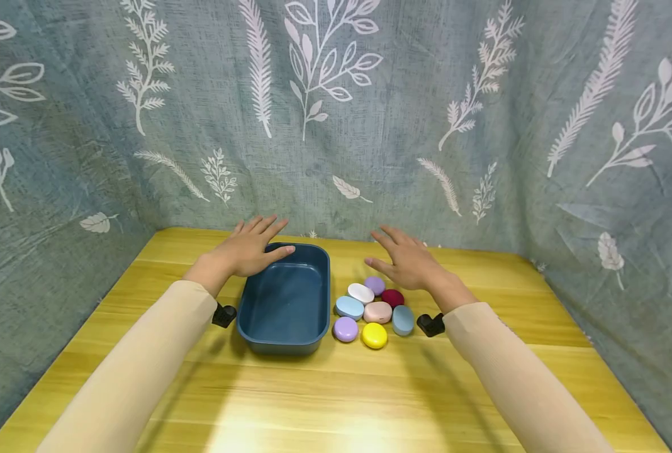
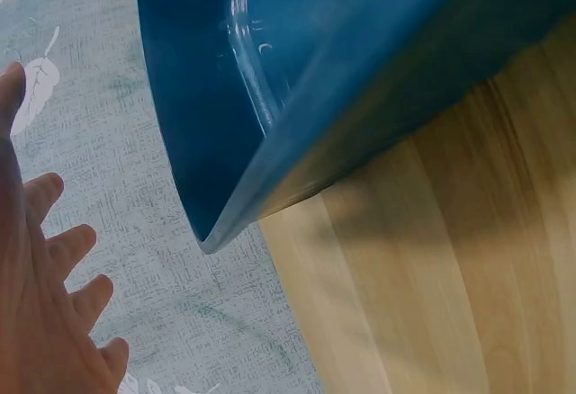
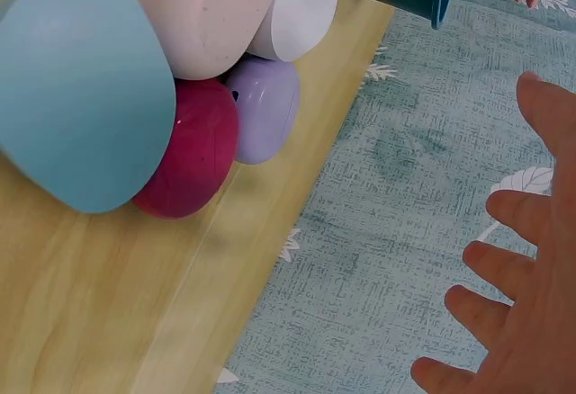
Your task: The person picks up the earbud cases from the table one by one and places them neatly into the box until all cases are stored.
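A dark blue rectangular bin with nothing in it stands on the table, left of centre. My left hand, fingers spread, is over its far left corner and holds nothing. To the bin's right lies a cluster of small rounded cases: a yellow round one, a lilac one, a light blue oval one, a pink one, a white one, a dark red one and others. My right hand hovers behind and right of the cluster, fingers spread, empty.
The wooden table ends at a grey-blue leaf-patterned cloth that hangs at the back and both sides. Black wrist cameras sit under each wrist, the left one close to the bin's left wall, the right one beside a blue-grey case.
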`<control>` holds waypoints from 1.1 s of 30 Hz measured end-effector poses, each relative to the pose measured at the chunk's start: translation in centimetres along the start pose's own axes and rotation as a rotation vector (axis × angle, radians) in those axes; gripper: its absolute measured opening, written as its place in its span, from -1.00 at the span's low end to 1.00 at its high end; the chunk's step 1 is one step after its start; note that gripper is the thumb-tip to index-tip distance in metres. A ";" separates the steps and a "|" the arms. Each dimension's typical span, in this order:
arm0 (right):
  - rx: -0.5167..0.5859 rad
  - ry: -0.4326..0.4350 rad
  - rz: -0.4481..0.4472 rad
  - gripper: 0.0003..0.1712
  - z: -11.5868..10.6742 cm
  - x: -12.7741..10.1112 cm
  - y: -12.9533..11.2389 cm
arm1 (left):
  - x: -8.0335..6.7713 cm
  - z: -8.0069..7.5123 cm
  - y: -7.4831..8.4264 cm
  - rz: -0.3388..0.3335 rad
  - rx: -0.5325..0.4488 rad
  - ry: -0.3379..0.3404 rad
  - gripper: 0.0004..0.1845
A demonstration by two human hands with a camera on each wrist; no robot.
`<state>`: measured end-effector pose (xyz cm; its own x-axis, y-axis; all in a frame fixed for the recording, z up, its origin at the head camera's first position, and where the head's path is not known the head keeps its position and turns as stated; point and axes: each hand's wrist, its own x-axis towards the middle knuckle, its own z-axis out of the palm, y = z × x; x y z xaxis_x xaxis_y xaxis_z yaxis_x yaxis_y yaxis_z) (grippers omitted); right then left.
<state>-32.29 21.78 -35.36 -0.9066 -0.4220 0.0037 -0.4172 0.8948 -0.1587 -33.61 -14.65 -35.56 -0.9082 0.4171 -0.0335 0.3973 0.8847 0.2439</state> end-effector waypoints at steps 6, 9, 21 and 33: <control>0.001 -0.002 0.002 -0.10 0.0 -0.2 0.1 | -0.3 0.0 -0.1 0.020 -0.016 0.016 -0.10; 0.002 -0.001 -0.008 -0.09 -0.1 -0.5 0.1 | -0.6 0.1 -0.1 0.035 -0.023 0.029 -0.10; 0.012 0.023 -0.047 -0.13 0.2 -2.0 0.3 | -2.0 0.9 -0.2 0.084 -0.069 0.054 -0.13; 0.025 0.012 -0.053 -0.16 0.9 -3.8 1.1 | -3.3 2.7 -1.5 0.072 -0.205 0.098 -0.14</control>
<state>-29.20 24.23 -36.40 -0.8842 -0.4664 0.0244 -0.4627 0.8676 -0.1825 -30.81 -16.80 -38.38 -0.8910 0.4463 0.0830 0.4354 0.7884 0.4346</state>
